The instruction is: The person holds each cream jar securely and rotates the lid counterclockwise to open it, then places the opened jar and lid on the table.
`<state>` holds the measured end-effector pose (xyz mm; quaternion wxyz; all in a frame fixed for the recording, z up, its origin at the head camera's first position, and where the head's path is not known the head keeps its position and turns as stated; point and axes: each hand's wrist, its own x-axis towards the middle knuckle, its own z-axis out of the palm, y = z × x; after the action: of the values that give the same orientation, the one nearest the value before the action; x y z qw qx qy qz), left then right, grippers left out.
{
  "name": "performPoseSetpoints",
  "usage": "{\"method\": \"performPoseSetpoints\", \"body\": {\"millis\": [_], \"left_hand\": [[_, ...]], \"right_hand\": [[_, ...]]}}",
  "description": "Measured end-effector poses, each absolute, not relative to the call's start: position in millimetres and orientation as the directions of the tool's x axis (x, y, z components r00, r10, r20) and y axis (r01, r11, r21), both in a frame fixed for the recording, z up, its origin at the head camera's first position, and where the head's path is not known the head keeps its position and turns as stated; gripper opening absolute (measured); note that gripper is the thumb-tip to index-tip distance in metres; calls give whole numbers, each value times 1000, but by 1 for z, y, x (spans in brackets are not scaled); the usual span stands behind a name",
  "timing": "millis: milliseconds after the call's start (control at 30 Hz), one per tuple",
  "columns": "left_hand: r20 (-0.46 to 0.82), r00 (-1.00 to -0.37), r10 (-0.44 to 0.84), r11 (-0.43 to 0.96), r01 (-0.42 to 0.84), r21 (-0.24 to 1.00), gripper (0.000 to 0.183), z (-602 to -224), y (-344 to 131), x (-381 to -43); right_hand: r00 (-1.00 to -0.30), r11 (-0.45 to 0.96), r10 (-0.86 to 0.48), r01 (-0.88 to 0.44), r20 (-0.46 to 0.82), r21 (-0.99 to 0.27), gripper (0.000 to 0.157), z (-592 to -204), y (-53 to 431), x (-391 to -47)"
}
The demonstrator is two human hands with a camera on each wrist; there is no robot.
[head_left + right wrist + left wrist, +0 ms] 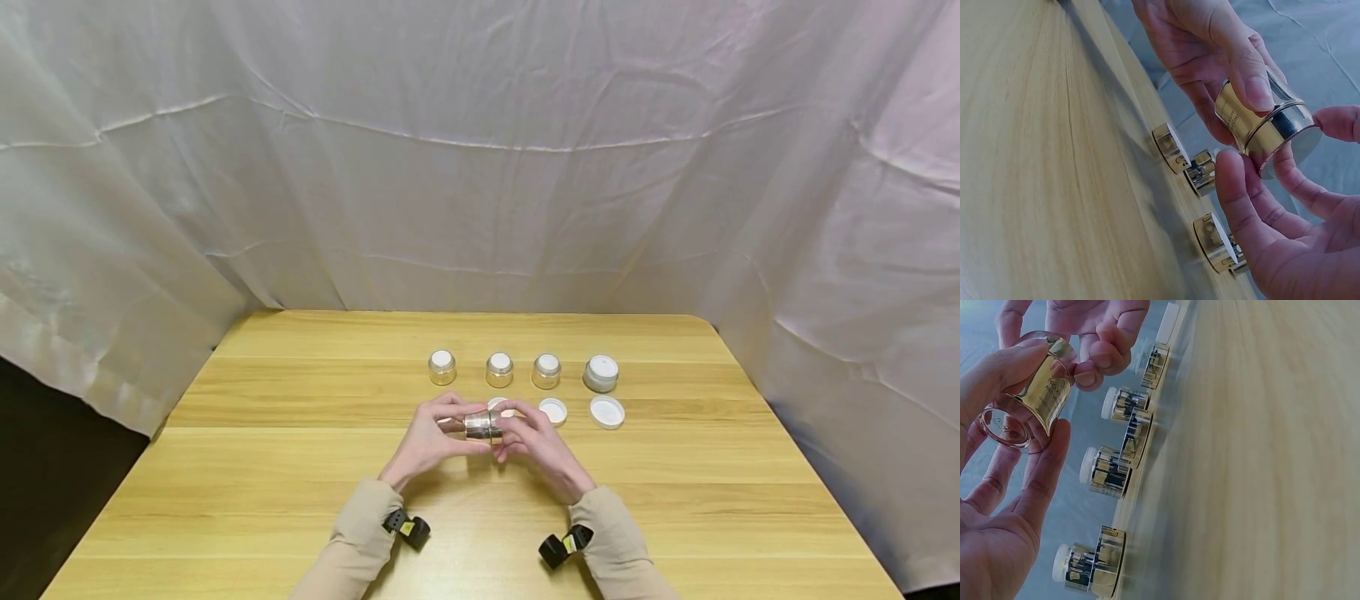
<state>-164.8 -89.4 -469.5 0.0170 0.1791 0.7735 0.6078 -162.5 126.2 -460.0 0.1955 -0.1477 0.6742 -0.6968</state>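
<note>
Both hands meet around a shiny gold cosmetic jar (476,427), held on its side above the table. My left hand (423,440) grips the lettered jar body, its thumb against the side in the left wrist view. At the other end, my right hand (1297,244) holds the plain gold lid (1288,122) with its fingertips. A thin ring-like seam separates jar and lid, which sit end to end. How tightly they are joined cannot be seen. Beyond the hands lies a white-lined lid (498,406), partly hidden by the right fingers.
A row of gold jars with white tops stands farther back, among them a left jar (442,367) and a wider right jar (601,374). Upturned lids lie before them, including a middle lid (553,411) and a right lid (607,412). Grey curtains (480,208) surround the wooden table (262,467).
</note>
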Motion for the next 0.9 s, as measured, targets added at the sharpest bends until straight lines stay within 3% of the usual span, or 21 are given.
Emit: {"method": "performPoseSetpoints", "body": {"millis": [400, 900], "left_hand": [[190, -938, 288, 207, 255, 944, 57, -469, -90, -165], [191, -936, 296, 199, 256, 946, 57, -470, -91, -165]], "right_hand": [[-900, 28, -418, 126, -126, -992, 59, -461, 122, -161], [-890, -16, -448, 99, -82, -995, 49, -461, 122, -162]]}}
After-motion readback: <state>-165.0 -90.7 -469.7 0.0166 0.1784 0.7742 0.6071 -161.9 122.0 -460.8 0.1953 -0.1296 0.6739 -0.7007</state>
